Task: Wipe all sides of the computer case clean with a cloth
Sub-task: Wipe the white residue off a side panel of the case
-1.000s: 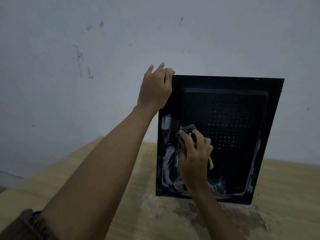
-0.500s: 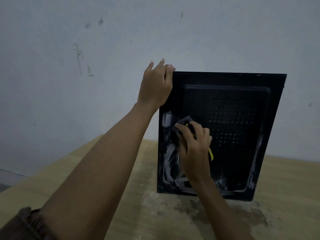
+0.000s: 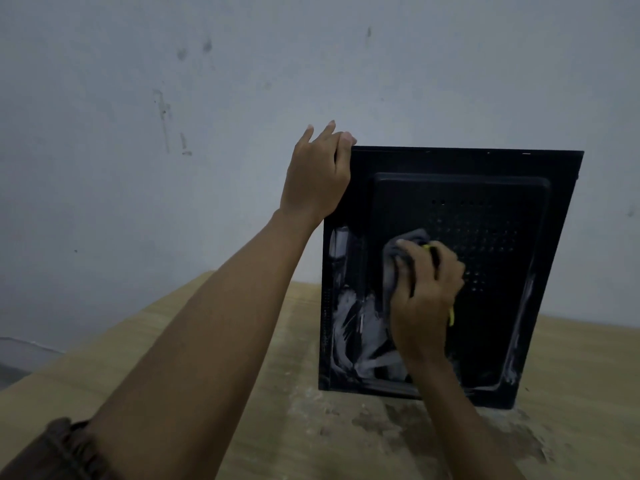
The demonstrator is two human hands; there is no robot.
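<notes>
A: Status of the computer case (image 3: 502,323)?
B: Black, standing upright on a wooden table (image 3: 571,427). Broad side panel facing the camera, grey wall (image 3: 173,98) behind the case.

A: Left hand (image 3: 317,174)?
B: At the case's top left corner. Fingers curled over the top edge, palm against the left edge, gripping the case. Bare forearm coming in from lower left of the case, brown sleeve (image 3: 52,452) bunched at its near end.

A: Right hand (image 3: 426,289)?
B: On the side panel, left of the case's centre. Fingers bunched around a dark grey cloth (image 3: 398,251), pressing it against the panel. Yellow strip (image 3: 451,315) sticking out on the hand's right side, another bit of yellow showing at the knuckles.

A: Panel surface?
B: Raised rectangular section filling most of the case's side. Vent holes (image 3: 485,237) in its upper middle, just right of the cloth. White smears (image 3: 349,313) on the case's left and lower left, below the cloth. Thinner white streaks near the case's right edge and along its bottom rim.

A: Table near the case?
B: Dark blotchy stain (image 3: 398,420) just in front of the case's base, spreading toward the case's right.
</notes>
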